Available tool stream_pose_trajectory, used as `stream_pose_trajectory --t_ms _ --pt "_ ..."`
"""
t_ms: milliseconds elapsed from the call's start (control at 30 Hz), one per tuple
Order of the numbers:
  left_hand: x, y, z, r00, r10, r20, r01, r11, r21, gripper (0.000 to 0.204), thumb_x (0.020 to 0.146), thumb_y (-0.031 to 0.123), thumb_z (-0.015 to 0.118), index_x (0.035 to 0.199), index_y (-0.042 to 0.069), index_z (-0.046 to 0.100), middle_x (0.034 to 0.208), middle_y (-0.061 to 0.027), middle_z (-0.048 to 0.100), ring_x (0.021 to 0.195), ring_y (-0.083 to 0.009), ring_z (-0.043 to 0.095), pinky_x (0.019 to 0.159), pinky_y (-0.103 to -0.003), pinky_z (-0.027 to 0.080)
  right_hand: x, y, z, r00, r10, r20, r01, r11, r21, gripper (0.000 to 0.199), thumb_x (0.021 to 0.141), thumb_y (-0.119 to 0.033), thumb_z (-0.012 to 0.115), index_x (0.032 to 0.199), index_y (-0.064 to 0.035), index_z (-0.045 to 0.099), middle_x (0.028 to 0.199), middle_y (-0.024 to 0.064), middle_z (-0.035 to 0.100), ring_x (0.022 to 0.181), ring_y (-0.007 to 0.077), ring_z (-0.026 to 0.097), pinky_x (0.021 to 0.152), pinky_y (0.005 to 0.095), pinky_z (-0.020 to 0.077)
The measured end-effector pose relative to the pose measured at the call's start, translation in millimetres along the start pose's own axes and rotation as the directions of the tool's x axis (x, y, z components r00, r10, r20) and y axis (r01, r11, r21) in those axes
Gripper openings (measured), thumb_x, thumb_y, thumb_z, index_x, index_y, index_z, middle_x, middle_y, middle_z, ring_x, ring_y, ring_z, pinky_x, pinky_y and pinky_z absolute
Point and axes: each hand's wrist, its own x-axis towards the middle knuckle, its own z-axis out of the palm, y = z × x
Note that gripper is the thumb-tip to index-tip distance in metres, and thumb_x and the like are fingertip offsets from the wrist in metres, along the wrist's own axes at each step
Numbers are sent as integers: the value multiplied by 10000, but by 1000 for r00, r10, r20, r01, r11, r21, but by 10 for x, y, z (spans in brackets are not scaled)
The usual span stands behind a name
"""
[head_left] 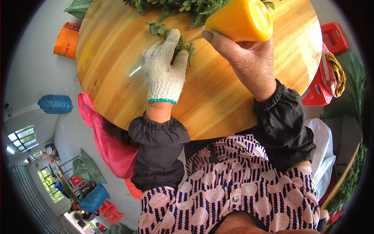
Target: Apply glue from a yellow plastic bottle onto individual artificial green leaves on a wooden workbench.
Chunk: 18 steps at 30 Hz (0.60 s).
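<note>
One green sprig [190, 49] pinched in gloved left hand [163, 70], yellow container [241, 21] gripped in bare right hand [255, 66], above counter [218, 105].

Brightly lit overall; pales w/ glare at upper R of desk [218, 97], glints on yellow container [239, 19]. Lit in bkgd by daylight thru windows [22, 138] + strip lamp [10, 149]. Bends hard nr rim, cuts to blk at corners. Looks sharp mid-frame, softer far L.
</note>
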Motion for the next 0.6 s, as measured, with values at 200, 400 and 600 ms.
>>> stream_pose_trajectory --t_ms 200,400,600 --pt "-8 -31 138 998 66 -17 -66 997 26 380 840 102 744 1220 105 740 1043 -130 756 1009 -357 661 968 -442 481 -23 95 -123 997 -77 14 77 996 -54 369 809 -31 849 1128 -34 663 1002 21 701 908 105 664 793 275 550" --pt "-30 -103 108 998 66 -16 -66 998 22 399 826 77 744 1222 123 743 1100 -113 758 1039 -360 668 987 -443 481 -91 79 -105 998 -59 18 60 996 -67 379 810 -23 842 1143 -37 664 990 19 704 891 104 664 777 276 547" --pt "-37 -80 37 998 64 -8 -64 997 45 405 822 59 738 1222 122 742 1126 -116 752 1046 -365 673 989 -442 483 -118 7 -105 999 -3 52 9 992 -125 371 809 -17 842 1134 -38 663 991 17 702 890 106 664 780 274 545"
